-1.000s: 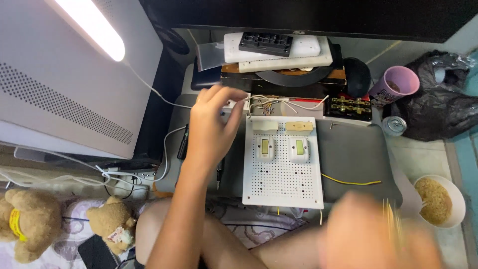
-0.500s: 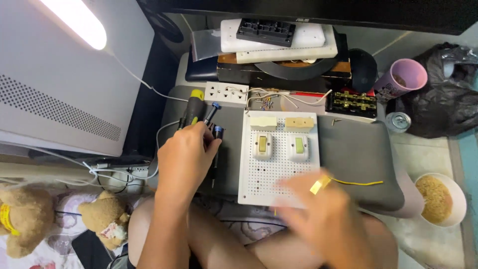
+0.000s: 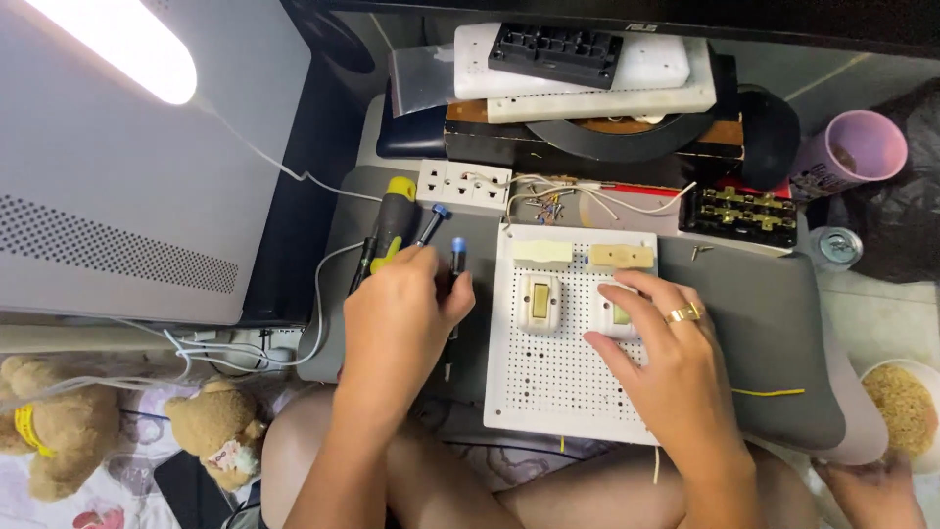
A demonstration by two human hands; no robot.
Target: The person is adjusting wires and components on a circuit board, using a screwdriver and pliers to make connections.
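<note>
1. The left hand [image 3: 397,318] rests on screwdrivers [image 3: 392,227] left of the pegboard [image 3: 558,377], fingers curled around one handle.
2. The right hand [image 3: 666,367] lies open on the pegboard, fingertips touching the right switch [image 3: 615,312].

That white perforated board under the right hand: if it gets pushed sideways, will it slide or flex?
The white perforated board looks rigid and flat, so it would probably slide rather than bend. It overhangs the grey pad's front edge, so it might tip there. The right hand pressing on it likely steadies it.
</note>
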